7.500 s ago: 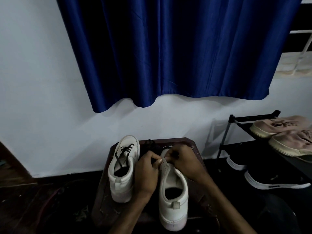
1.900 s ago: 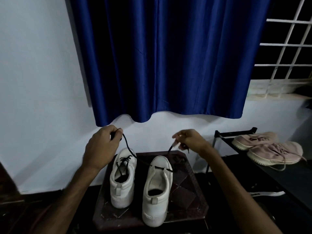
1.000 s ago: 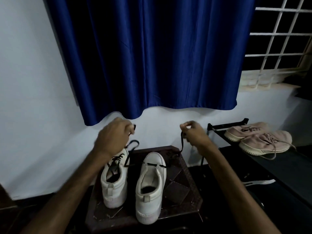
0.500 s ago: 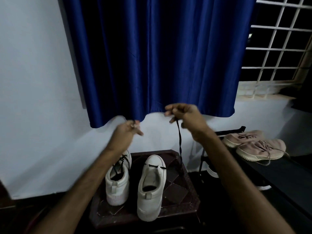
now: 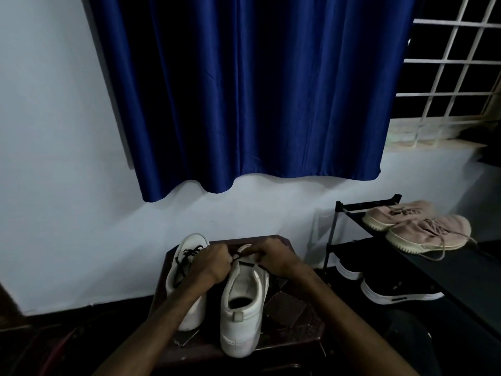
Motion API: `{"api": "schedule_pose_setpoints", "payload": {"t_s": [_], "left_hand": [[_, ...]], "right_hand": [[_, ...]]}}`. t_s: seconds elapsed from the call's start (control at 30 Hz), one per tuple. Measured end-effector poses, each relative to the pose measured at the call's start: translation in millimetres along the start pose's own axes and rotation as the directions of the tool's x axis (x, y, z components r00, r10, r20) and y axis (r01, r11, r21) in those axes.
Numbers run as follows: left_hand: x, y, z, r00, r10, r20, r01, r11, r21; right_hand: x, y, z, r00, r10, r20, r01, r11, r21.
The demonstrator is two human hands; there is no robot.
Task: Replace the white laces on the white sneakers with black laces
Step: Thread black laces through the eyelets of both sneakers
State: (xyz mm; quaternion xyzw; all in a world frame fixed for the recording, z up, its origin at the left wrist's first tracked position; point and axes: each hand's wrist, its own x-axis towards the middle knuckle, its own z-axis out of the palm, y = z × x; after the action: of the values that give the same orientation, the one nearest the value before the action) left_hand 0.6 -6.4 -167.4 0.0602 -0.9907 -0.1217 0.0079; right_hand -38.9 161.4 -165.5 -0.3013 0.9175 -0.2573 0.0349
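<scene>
White sneakers [image 5: 241,316] stand side by side on a dark stool [image 5: 284,305] at lower centre; the one on the picture's left is already threaded in black. Over the other one's front, the left hand [image 5: 210,263] and right hand [image 5: 273,257] meet, curled fingers pinching its black lace [image 5: 245,264]. Pink shoes [image 5: 425,234] sit on a rack at the right.

A room in a home, dimly lit: a blue curtain [image 5: 249,88] hangs over a barred window [image 5: 447,69] in a plain white wall [image 5: 54,158], with a black shoe rack [image 5: 352,234] holding pink sneakers [image 5: 417,229] beside it.
</scene>
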Motion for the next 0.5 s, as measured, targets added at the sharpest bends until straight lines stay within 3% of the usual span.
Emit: {"api": "schedule_pose_setpoints", "payload": {"t_s": [0.13, 0.33, 0.4, 0.43, 0.5], "left_hand": [[-4, -10, -25, 0.996, -0.057, -0.073, 0.051, 0.996, -0.078], [-15, -27, -38, 0.999, -0.014, -0.047, 0.011, 0.998, -0.068], [-16, -28, -50, 0.997, -0.024, -0.079, 0.001, 0.958, -0.287], [-17, -25, -61, 0.997, -0.057, -0.056, 0.020, 0.859, -0.512], [-19, -18, -93, 0.993, -0.110, 0.047, 0.094, 0.475, -0.875]], "right_hand": [[1, 7, 4, 1.000, 0.018, 0.010, -0.018, 1.000, -0.004], [-1, 7, 6, 1.000, 0.003, -0.012, -0.003, 1.000, 0.031], [-2, 8, 7, 1.000, 0.026, 0.007, -0.027, 0.999, 0.043], [0, 9, 5, 0.998, 0.059, 0.017, -0.060, 0.996, 0.069], [5, 3, -5, 0.988, 0.153, 0.016, -0.152, 0.949, 0.277]]}}
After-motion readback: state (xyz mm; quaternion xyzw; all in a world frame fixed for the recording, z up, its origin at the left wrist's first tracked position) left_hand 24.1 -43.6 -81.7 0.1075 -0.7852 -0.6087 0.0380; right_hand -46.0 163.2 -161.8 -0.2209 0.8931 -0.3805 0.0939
